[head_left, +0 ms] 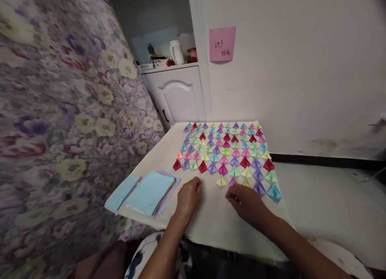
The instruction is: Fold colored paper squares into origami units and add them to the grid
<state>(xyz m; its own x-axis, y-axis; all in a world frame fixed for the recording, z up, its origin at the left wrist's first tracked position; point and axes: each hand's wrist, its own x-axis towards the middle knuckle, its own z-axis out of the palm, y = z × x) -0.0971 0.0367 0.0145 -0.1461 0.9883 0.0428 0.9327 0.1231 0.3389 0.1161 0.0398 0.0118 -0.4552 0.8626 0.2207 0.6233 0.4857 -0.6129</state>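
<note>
My left hand [189, 192] rests on the cream tabletop, its fingers curled into a loose fist with no paper showing in it. Just right of it, my right hand [245, 199] is also closed, thumb and fingers bent together, and nothing shows between them. A pink folded paper piece [233, 182] sits right beyond the right fingertips. Partly covered by that hand is a yellow folded piece [246, 183]. Beyond both hands, rows of small pointed folded papers in many colours spread over the table; among them are a red piece [203, 166] and a blue piece [274, 193].
Left of my left hand lies a stack of square paper [150, 192], light blue on top. A narrower blue stack [123, 192] is beside it. A floral curtain [75, 110] hangs at the left; a white cabinet [181, 94] and a wall stand behind the table.
</note>
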